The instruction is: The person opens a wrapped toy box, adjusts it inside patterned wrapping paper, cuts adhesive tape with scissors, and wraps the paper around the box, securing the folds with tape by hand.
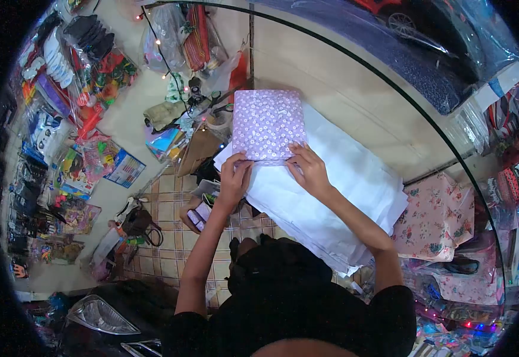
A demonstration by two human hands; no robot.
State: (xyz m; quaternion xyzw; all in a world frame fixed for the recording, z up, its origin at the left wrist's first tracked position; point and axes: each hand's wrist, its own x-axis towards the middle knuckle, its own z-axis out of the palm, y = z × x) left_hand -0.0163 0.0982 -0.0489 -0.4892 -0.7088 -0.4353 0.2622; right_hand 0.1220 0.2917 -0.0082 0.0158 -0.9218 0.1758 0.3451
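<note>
A flat rectangular package in lilac paper with small white flowers (268, 122) lies on a stack of large white paper sheets (343, 184). My left hand (234, 175) is at the package's near left corner, thumb and fingers pinching the paper edge. At the near right part of the same edge, my right hand (309, 169) pinches the paper too, thumb below and fingers on top. Between the two hands runs a narrow fold of the lilac paper. What is inside the package is hidden.
Pink flowered wrapped boxes (435, 217) stand at the right. Bagged goods (93, 89) hang on the left wall. A dark curved edge (390, 83) sweeps across the upper right. Below left is a black vehicle front with a headlight (102, 315). Tiled floor (161, 238) shows beneath.
</note>
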